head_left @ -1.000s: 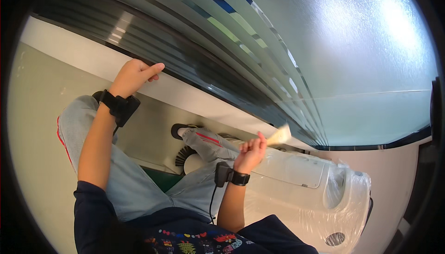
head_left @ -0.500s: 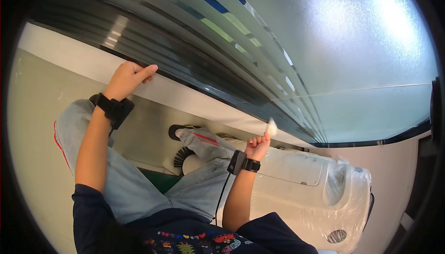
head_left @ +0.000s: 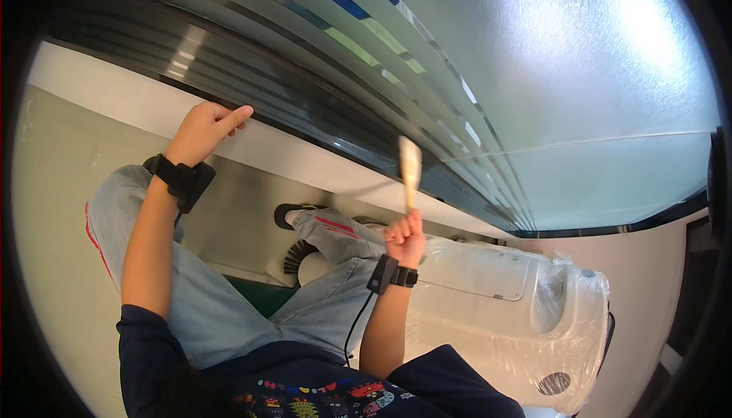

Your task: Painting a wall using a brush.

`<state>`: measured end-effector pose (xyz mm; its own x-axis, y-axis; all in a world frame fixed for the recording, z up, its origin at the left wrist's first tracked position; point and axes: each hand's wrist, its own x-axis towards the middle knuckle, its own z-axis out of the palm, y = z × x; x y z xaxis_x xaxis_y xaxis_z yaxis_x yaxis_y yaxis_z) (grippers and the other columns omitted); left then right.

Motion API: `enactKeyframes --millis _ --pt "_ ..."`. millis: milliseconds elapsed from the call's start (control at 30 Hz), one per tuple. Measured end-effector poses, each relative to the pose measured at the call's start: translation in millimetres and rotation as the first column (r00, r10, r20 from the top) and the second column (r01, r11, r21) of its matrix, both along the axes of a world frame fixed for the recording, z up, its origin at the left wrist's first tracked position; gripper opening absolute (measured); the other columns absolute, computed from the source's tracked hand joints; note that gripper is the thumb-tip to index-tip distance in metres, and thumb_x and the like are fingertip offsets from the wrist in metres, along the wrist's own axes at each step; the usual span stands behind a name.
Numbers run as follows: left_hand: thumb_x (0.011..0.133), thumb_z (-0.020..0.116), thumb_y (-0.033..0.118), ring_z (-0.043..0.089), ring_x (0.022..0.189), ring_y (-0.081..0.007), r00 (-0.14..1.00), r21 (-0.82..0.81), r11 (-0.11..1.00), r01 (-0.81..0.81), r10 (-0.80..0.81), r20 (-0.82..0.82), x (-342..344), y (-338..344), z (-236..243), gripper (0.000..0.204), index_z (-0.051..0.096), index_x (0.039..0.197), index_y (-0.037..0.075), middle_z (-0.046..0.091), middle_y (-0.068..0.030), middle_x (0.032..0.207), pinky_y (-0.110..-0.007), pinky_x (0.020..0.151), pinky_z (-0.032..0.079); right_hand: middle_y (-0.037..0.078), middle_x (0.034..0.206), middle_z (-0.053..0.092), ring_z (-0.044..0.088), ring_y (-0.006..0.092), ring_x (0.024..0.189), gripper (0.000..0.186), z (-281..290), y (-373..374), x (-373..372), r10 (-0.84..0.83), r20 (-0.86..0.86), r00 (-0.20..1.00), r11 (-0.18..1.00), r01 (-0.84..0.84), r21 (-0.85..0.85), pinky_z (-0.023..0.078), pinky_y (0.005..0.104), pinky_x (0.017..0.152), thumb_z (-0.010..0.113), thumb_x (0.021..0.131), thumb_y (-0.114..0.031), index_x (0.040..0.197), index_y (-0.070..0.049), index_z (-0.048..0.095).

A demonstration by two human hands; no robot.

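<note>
My right hand [head_left: 406, 237] is closed round the narrow end of a pale, cream-coloured brush [head_left: 410, 166]. Its broad end points up and away, in front of the dark lower edge of the glass; motion blurs it slightly. At the left, my left hand [head_left: 204, 130] is by the white ledge [head_left: 305, 154] beneath the dark glass strip. Its fingers are curled, with the thumb stretched along them toward the right. Whatever those fingers may hold is hidden.
A frosted glass panel [head_left: 595, 98] with clear stripes rises beyond the ledge. On the right stands a white appliance [head_left: 488, 326] wrapped in clear plastic. Below the ledge, between my legs, are a dark round brush [head_left: 299, 262] and a green surface [head_left: 258, 297].
My right hand has moved left and slightly nearer. The brush has swung left with it and shows more of its length. My left hand has barely shifted.
</note>
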<state>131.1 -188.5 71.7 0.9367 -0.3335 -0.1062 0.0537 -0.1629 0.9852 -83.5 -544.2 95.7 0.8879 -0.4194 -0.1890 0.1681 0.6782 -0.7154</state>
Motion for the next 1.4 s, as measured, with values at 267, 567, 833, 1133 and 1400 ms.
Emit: enactKeyframes --millis 267,567,833,1133,1400 --pt "0.076 0.054 0.044 0.050 0.058 -0.0134 1.000 0.020 1.000 0.023 -0.022 -0.013 0.9 -1.1 6.4 0.051 0.058 0.063 -0.005 0.054 -0.0081 0.057 -0.025 0.060 0.040 -0.002 0.054 0.027 0.023 0.0084 0.042 0.012 31.1 -3.9 -21.5 -0.713 -0.050 0.699 0.613 0.588 -0.527 0.030 0.0235 0.042 0.036 0.083 -0.008 0.087 -0.009 0.047" --pt "0.076 0.055 0.043 0.052 0.060 -0.0150 1.000 0.017 1.000 0.001 -0.001 -0.011 1.1 -3.3 -1.5 0.050 0.060 0.065 -0.006 0.056 -0.0100 0.059 -0.026 0.061 0.040 0.000 0.052 0.037 0.034 0.0091 0.043 0.021 46.0 105.8 0.7 -0.044 -0.201 0.979 0.642 -0.126 -0.756 0.039 0.0259 0.050 0.039 0.087 -0.014 0.099 -0.001 0.050" --pt "0.076 0.054 0.044 0.052 0.059 -0.0156 1.000 0.004 1.000 -0.006 0.006 0.019 1.9 -3.2 1.7 0.052 0.059 0.065 -0.007 0.055 -0.0102 0.058 -0.026 0.060 0.041 0.001 0.051 0.037 0.035 0.0090 0.042 0.023 48.7 124.1 14.4 0.116 -0.276 0.954 0.778 -0.259 -0.572 0.040 0.0262 0.051 0.040 0.087 -0.014 0.102 0.002 0.049" --pt "0.076 0.055 0.045 0.051 0.058 -0.0148 1.000 0.016 1.000 0.002 -0.003 0.025 0.6 0.6 3.7 0.052 0.058 0.063 -0.006 0.055 -0.0100 0.058 -0.026 0.060 0.040 -0.004 0.048 0.031 0.027 0.0081 0.037 0.021 36.1 18.0 21.5 -0.016 -0.143 0.990 0.970 -0.020 -0.244 0.036 0.0252 0.047 0.042 0.086 -0.015 0.104 -0.008 0.050" --pt "0.076 0.055 0.044 0.051 0.058 -0.0146 1.000 0.028 0.999 0.016 -0.016 0.004 1.1 0.3 5.1 0.051 0.058 0.063 -0.006 0.054 -0.0094 0.057 -0.026 0.059 0.040 -0.005 0.051 0.025 0.023 0.0075 0.039 0.022 23.6 -75.0 -19.4 -0.663 -0.168 0.729 0.735 0.592 -0.332 0.033 0.0232 0.042 0.038 0.086 -0.013 0.106 -0.014 0.046"
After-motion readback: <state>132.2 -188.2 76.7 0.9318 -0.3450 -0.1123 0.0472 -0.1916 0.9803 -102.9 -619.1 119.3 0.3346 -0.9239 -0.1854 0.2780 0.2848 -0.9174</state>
